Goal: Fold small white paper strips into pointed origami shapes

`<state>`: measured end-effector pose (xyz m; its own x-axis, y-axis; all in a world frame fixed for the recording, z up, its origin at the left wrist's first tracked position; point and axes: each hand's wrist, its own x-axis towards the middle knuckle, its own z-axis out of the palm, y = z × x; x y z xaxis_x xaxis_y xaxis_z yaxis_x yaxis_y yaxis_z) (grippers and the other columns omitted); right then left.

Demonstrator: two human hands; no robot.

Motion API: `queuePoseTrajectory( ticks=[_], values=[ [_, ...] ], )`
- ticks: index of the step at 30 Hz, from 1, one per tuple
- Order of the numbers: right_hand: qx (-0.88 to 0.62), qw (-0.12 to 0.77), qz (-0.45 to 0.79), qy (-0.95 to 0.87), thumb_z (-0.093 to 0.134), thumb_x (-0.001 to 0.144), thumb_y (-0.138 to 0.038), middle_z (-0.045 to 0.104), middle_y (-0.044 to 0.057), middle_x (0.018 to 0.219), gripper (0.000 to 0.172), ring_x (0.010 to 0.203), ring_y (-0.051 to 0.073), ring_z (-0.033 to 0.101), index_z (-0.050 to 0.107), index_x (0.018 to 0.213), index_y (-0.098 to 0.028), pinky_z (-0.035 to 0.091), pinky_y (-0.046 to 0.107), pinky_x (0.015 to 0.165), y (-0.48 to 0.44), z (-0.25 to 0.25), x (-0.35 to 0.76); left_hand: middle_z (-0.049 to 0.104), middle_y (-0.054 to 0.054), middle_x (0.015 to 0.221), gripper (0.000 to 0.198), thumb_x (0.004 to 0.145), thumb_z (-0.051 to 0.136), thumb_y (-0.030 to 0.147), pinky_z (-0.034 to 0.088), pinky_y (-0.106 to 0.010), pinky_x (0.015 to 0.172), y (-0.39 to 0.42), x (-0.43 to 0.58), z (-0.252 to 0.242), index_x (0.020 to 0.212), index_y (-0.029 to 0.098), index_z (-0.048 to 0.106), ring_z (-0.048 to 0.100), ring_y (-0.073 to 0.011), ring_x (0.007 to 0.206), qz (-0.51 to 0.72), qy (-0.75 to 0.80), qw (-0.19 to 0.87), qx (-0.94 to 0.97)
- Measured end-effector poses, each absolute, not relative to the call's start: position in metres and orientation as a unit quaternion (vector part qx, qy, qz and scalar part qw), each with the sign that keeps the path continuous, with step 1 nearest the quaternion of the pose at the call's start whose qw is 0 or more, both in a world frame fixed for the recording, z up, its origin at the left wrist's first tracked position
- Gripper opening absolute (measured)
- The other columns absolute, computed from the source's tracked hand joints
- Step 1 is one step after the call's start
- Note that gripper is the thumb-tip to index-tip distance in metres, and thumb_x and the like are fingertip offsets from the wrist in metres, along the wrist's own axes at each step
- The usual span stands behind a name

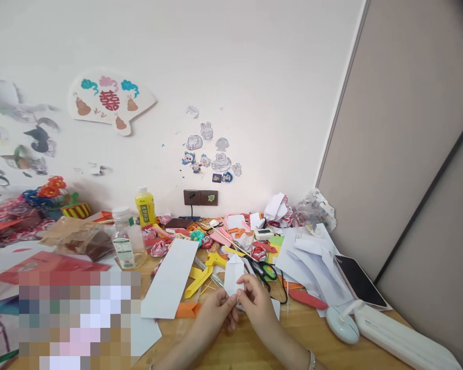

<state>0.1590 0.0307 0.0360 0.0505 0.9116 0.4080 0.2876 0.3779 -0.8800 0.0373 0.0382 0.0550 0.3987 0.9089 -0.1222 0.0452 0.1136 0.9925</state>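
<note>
A small piece of folded white paper (pixel 234 272) stands upright between my hands, above the front of the wooden table. My left hand (pixel 220 308) pinches its lower edge from the left. On the other side, my right hand (pixel 255 298) has thumb and fingers closed on the lower right edge. Both sets of fingertips nearly meet at the paper's bottom. Just behind lie black-handled scissors (pixel 265 271) and a yellow glue gun (pixel 215 258). A long white paper strip (pixel 172 280) lies to the left, beside yellow folded paper (pixel 197 281) and an orange folded piece (pixel 188 309).
White paper sheets (pixel 304 262) and a tablet (pixel 361 281) lie at the right, near a white lamp (pixel 401 334) with a rounded base. A clear bottle (pixel 124 244) and a yellow drink bottle (pixel 145 208) stand at the back left. Paper scraps and red-white paper flowers (pixel 259 252) cover the back.
</note>
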Motion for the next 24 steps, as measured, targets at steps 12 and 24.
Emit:
queuePoseTrajectory(
  ticks=[12, 24],
  values=[
    [-0.453, 0.58, 0.328, -0.592, 0.047, 0.077, -0.026, 0.048, -0.003, 0.059, 0.014, 0.054, 0.013, 0.05, 0.049, 0.088, -0.019, 0.042, 0.022, 0.05, 0.035, 0.025, 0.157, 0.048, 0.006, 0.042, 0.041, 0.061, 0.052, 0.06, 0.033, -0.022, 0.038, 0.039, 0.037, 0.059, 0.053, 0.021, 0.04, 0.045, -0.0104, 0.035, 0.392, 0.429, 0.566, 0.585],
    [-0.434, 0.609, 0.356, -0.56, 0.037, 0.085, -0.033, 0.05, -0.004, 0.056, 0.012, 0.052, 0.013, 0.051, 0.037, 0.088, -0.021, 0.042, 0.025, 0.052, 0.031, 0.037, 0.159, 0.043, 0.006, 0.044, 0.037, 0.068, 0.045, 0.054, 0.032, -0.023, 0.042, 0.036, 0.034, 0.066, 0.053, 0.021, 0.038, 0.041, -0.0108, 0.039, 0.399, 0.442, 0.532, 0.602]
  ],
)
